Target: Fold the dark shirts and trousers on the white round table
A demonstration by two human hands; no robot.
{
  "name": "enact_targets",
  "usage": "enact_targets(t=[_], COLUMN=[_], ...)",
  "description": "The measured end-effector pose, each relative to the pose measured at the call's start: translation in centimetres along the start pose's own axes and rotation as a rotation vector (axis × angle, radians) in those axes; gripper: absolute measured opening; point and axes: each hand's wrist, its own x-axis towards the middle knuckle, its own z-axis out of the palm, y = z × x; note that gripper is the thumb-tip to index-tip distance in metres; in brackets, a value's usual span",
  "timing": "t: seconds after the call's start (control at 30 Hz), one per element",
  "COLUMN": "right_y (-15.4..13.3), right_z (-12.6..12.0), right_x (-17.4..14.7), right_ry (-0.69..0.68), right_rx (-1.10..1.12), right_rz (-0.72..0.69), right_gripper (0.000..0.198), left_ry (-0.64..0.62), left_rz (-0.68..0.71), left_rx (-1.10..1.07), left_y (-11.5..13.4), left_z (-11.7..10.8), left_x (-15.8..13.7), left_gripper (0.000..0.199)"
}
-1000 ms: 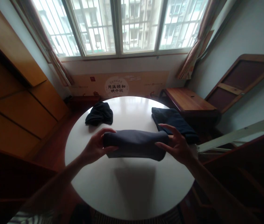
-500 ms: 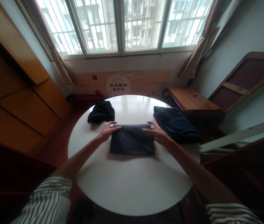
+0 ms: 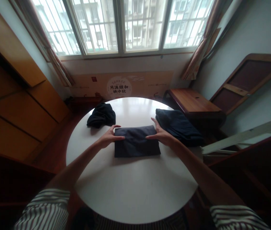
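A dark grey garment point(image 3: 136, 145), folded into a flat rectangle, lies on the white round table point(image 3: 135, 188) in front of me. My left hand point(image 3: 108, 137) grips its left far corner, thumb on top and fingers at the far edge. At the right far corner, my right hand point(image 3: 161, 134) holds the cloth with the thumb laid over it, its index finger reaching up past the edge. What kind of garment it is, I cannot tell. The other fingers of both hands are partly hidden.
A crumpled black garment point(image 3: 102, 115) rests at the table's far left. Folded dark navy clothing point(image 3: 178, 126) sits at the right, close to my right hand. Behind stand a low wooden table point(image 3: 195, 100) and a window wall; a pale bar point(image 3: 245, 134) slants at the right.
My thumbs have slid down the cloth toward me, and the gap between thumb and index finger has widened on both hands. The garment's top surface looks more rumpled. The view has shifted slightly.
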Motion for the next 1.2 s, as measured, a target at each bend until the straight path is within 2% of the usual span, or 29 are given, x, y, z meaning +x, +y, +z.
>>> enact_targets(t=[0.13, 0.23, 0.3, 0.47, 0.57, 0.67, 0.73, 0.8, 0.87, 0.9, 0.93, 1.0, 1.07, 1.1, 1.2], right_y=[-0.6, -0.1, 0.5, 1.3, 1.3, 1.5, 1.7, 1.6, 1.5, 1.4, 1.5, 1.8, 2.6, 3.1, 4.3], right_z=[0.1, 0.3, 0.2, 0.0, -0.2, -0.5, -0.7, -0.4, 0.8, 1.7, 2.7, 4.7, 5.8, 5.8, 4.2], right_x=[1.5, 3.1, 3.7, 3.2, 2.7, 2.5, 2.3, 1.9, 1.4, 1.2, 1.1, 1.4, 2.2, 2.7, 3.8], right_ry=[0.096, 0.222, 0.249, 0.201, 0.151, 0.136, 0.185, 0.294, 0.410, 0.423, 0.387, 0.200, 0.027, 0.002, 0.120], right_rx=[0.033, -0.014, -0.038, -0.061, -0.095, -0.225, -0.428, -0.726, -1.044, -1.178, -1.285, -1.418, -1.489, -1.516, -1.528], right_rz=[-0.049, -0.048, -0.017, 0.033, 0.036, -0.005, -0.090, -0.209, -0.347, -0.426, -0.503, -0.600, -0.579, -0.530, -0.302], right_gripper=[0.131, 0.122, 0.116, 0.106, 0.102, 0.094, 0.088, 0.079, 0.067, 0.059, 0.053, 0.049, 0.050, 0.052, 0.057], left_ry=[0.173, 0.258, 0.248, 0.121, 0.112, 0.117, 0.137, 0.234, 0.387, 0.444, 0.458, 0.346, 0.172, 0.111, 0.082], left_rz=[0.066, 0.042, 0.003, -0.038, -0.053, -0.061, -0.039, 0.068, 0.300, 0.438, 0.565, 0.714, 0.686, 0.631, 0.471], left_rx=[-0.131, -0.114, -0.066, -0.046, -0.133, -0.090, 0.032, 0.250, 0.558, 0.717, 0.862, 1.105, 1.301, 1.375, 1.415], left_y=[0.3, 0.2, 0.0, -0.5, -0.9, -2.0, -2.7, -2.9, -2.3, -1.8, -1.3, -0.5, -0.5, -0.8, -2.8], left_z=[-0.1, 0.0, 0.1, 0.3, 0.3, -0.1, -0.3, -0.4, 0.0, 0.5, 1.1, 2.6, 4.0, 4.4, 4.6], left_x=[1.1, 1.9, 1.7, 0.0, -0.8, -1.0, -1.2, -1.3, -1.4, -1.2, -1.0, 0.1, 1.4, 2.0, 3.1], left_gripper=[0.083, 0.078, 0.080, 0.092, 0.091, 0.094, 0.092, 0.079, 0.057, 0.045, 0.036, 0.034, 0.041, 0.044, 0.049])
